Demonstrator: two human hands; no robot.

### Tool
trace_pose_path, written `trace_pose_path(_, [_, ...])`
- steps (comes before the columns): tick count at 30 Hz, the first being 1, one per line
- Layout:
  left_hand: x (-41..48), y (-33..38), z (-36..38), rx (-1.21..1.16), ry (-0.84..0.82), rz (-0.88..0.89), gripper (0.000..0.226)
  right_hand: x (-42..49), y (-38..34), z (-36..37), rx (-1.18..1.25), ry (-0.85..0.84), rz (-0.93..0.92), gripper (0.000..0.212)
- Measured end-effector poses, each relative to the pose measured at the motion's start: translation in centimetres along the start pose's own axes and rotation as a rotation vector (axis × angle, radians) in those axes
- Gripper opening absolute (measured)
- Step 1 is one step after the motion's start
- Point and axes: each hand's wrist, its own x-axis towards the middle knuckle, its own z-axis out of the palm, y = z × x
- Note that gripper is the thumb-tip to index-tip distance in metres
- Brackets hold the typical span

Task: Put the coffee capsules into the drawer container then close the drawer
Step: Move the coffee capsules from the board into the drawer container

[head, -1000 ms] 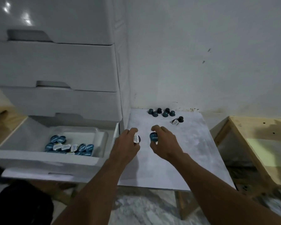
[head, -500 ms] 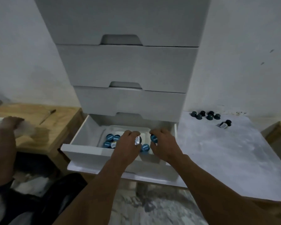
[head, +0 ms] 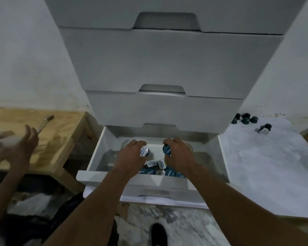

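White drawers rise behind the open bottom drawer [head: 114, 176], where the left hand [head: 132, 155] and right hand [head: 179, 155] each pinch a capsule [head: 144, 151] over the container's pile [head: 160, 170] (more wait at the table's far edge [head: 245, 119]); released crookedly, either could bounce outside the container.

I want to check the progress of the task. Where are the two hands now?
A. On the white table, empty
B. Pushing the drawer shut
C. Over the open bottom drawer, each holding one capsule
C: the left hand and the right hand each grip a capsule above the open drawer.
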Motion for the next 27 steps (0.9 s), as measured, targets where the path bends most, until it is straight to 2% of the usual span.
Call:
trace_pose_path(7, [5.3, -0.5, 1.5, 0.074, -0.14, 0.045, 0.043, 4.8, 1.2, 2.2, 0.003, -0.128, 0.004, 0.047])
trace_pose_path(12, [7.5, -0.9, 3.6, 0.211, -0.245, 0.079, 0.046, 5.9, 2.4, 3.2, -0.002, -0.186, 0.057, 0.044])
trace_pose_path(18, [9.1, -1.9, 4.6, 0.289, -0.294, 0.149, 0.044, 6.2, 2.7, 3.9, 0.004, -0.241, 0.104, 0.041])
trace_pose_path(23, [9.9, -2.4, 5.4, 0.306, -0.384, 0.159, 0.045, 6.4, 2.8, 4.2, 0.015, -0.216, 0.116, 0.029])
trace_pose_path(27, [10.0, -2.3, 5.5, 0.281, -0.417, 0.133, 0.044, 6.4, 3.1, 4.3, 0.021, -0.237, 0.125, 0.032])
